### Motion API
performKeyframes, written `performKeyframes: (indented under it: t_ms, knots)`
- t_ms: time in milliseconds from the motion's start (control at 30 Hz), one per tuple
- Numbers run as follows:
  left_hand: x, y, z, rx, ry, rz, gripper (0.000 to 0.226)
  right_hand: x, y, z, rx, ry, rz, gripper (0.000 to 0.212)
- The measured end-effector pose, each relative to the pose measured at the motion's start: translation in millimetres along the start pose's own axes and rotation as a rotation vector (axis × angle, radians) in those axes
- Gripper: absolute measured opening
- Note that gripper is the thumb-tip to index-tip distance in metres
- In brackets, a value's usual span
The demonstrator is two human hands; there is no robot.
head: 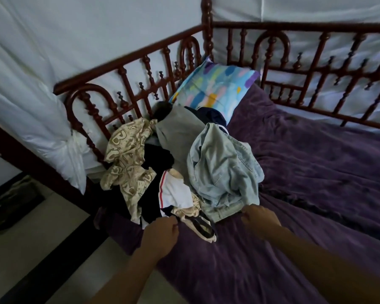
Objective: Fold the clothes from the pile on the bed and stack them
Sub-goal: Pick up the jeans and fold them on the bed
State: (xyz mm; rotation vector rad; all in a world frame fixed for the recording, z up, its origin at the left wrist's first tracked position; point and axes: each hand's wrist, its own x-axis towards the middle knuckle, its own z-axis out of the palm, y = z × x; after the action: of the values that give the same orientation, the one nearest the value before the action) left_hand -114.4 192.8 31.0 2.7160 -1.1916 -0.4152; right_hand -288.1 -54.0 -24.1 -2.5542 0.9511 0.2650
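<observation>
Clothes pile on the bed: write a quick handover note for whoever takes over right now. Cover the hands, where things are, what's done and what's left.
Left hand: fingers curled at the near edge of the pile; unclear whether it grips anything.
Right hand: grips the waistband of the light denim garment, which lies on top of the pile's right side.
The pile sits unsorted on the purple bedcover, in front of the pillow.
Done: no folded item or stack in view.
Left: fold every piece and stack them.
</observation>
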Motion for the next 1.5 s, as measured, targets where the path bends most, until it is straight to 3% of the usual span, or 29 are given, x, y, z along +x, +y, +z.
performKeyframes:
  t_ms: [267, 333, 467, 567, 667, 800, 900, 967, 1033, 1133, 1233, 1267, 1333, 1400, 1500]
  knots:
    - [164.1, -39.9, 2.1, -0.028, -0.111, 0.156, 0.029, 139.5, -7.6, -34.9, 0.001, 0.035, 0.238, 0.025]
    - [209.3, -51.6, 1.7, -0.033, -0.137, 0.206, 0.029, 187.3, -10.1, -46.0, 0.145, 0.103, 0.359, 0.034]
    - [286.8, -76.4, -4.8, -0.095, -0.168, 0.281, 0.019, 289.2, -30.5, -68.4, 0.250, 0.277, 0.408, 0.058]
    - [326.7, -98.0, -10.6, -0.116, -0.183, 0.244, 0.017, 347.4, -51.8, -70.9, 0.370, 0.234, 0.439, 0.076]
    - [362.5, -110.8, -17.6, -0.134, -0.164, 0.231, 0.017, 358.1, -77.9, -53.2, 0.260, 0.294, 0.383, 0.044]
    - [414.0, -95.2, -23.3, -0.158, -0.106, 0.303, 0.018, 287.5, -100.6, 11.7, 0.115, 0.520, -0.008, 0.019]
    - [446.8, -56.1, -13.6, -0.211, -0.054, 0.399, 0.028, 213.4, -87.9, 63.8, 0.027, 0.390, -0.122, 0.008]
    - [453.8, -24.7, 3.6, -0.194, -0.063, 0.548, 0.042, 171.5, -75.4, 91.9, 0.016, 0.263, -0.106, 0.007]
    - [444.4, 1.9, 30.3, -0.068, -0.198, 0.725, 0.054, 139.8, -64.4, 111.5, 0.040, 0.162, 0.038, 0.009]
    - [404.7, 14.9, 82.3, 0.200, -0.479, 0.814, 0.058, 114.9, -48.6, 119.5, 0.439, 0.140, 0.521, 0.015]
    - [370.8, 2.6, 113.4, 0.307, -0.575, 0.764, 0.051, 126.8, -26.1, 105.5, 0.855, 0.462, 0.955, 0.032]
    - [365.6, -2.4, 116.8, 0.297, -0.591, 0.746, 0.050, 137.5, -19.9, 98.0, 0.995, 0.510, 0.998, 0.043]
    - [361.2, -7.4, 113.8, 0.246, -0.583, 0.747, 0.045, 163.2, -14.3, 84.9, 1.178, 0.436, 1.029, 0.058]
    - [359.5, -7.2, 103.6, 0.223, -0.523, 0.778, 0.034, 184.3, -15.7, 78.7, 1.106, 0.311, 1.075, 0.036]
    - [354.8, -3.2, 83.3, 0.247, -0.447, 0.767, 0.024, 190.9, -18.8, 70.1, 1.148, 0.423, 1.137, 0.026]
